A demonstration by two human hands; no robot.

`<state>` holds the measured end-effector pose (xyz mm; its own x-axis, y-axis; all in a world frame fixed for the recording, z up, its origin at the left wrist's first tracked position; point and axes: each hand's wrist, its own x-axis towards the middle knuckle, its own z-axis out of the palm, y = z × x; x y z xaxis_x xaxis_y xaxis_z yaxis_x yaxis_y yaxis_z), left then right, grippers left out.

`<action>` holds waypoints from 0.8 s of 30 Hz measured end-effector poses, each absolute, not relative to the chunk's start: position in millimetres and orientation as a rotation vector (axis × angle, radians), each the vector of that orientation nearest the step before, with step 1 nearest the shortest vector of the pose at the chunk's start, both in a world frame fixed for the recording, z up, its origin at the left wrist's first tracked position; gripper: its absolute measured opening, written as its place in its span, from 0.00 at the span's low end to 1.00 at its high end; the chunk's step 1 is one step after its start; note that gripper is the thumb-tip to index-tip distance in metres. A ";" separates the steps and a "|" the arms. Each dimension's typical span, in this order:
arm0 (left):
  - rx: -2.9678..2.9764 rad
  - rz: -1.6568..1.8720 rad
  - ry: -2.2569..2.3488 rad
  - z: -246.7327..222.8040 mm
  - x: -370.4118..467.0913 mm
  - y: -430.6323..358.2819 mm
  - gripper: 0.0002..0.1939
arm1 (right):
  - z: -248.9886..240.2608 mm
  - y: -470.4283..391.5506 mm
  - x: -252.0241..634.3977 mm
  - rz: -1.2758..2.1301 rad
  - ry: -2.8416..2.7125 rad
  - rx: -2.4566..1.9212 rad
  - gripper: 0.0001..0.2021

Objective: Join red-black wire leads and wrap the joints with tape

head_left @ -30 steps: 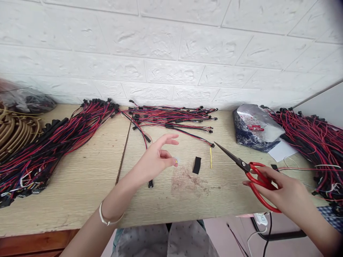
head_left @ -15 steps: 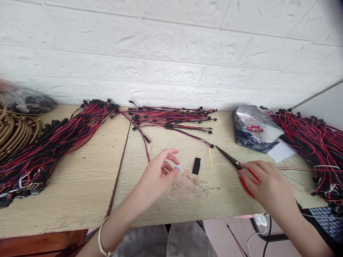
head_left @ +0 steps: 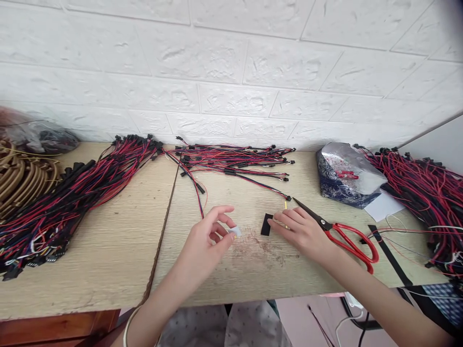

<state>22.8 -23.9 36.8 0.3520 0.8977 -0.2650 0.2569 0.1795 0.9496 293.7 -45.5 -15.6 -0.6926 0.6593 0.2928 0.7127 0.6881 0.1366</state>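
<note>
My left hand (head_left: 206,238) pinches a small whitish piece (head_left: 237,231) with a bit of yellow on it, between thumb and fingertips. My right hand (head_left: 302,231) lies low over the table, fingers stretched out, with its fingertips at the right edge of a small black rectangular strip (head_left: 266,225). Under those fingers is a thin yellow strip (head_left: 285,205), partly covered. Scissors with red handles (head_left: 356,248) rest beside the right wrist, blades pointing to the upper left. Just beyond the blade tip ends a wire lead with a black connector (head_left: 288,198).
Red and black wire harnesses lie along the wall (head_left: 235,156), with large bundles at left (head_left: 90,193) and right (head_left: 415,193). A patterned pouch (head_left: 347,178) stands at the back right. A long black strip (head_left: 390,255) reaches the front edge. A seam (head_left: 161,236) crosses the table.
My right hand has let go of the scissors and moved left to the black strip. The scissors stay on the table. My left hand has shifted slightly left, still holding the whitish piece.
</note>
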 end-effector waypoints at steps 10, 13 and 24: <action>1.328 0.613 1.170 37.4 21.8 -23.5 0.18 | -1.4 -31.7 297.9 0.343 -1.634 -1.635 0.05; 1.317 0.617 1.164 34.6 22.6 -24.2 0.18 | 9.4 -34.9 328.7 0.340 -1.165 -1.875 0.08; 1.325 0.579 1.135 28.1 28.7 -22.6 0.18 | -24.5 -50.0 354.1 0.134 -1.463 -2.073 0.09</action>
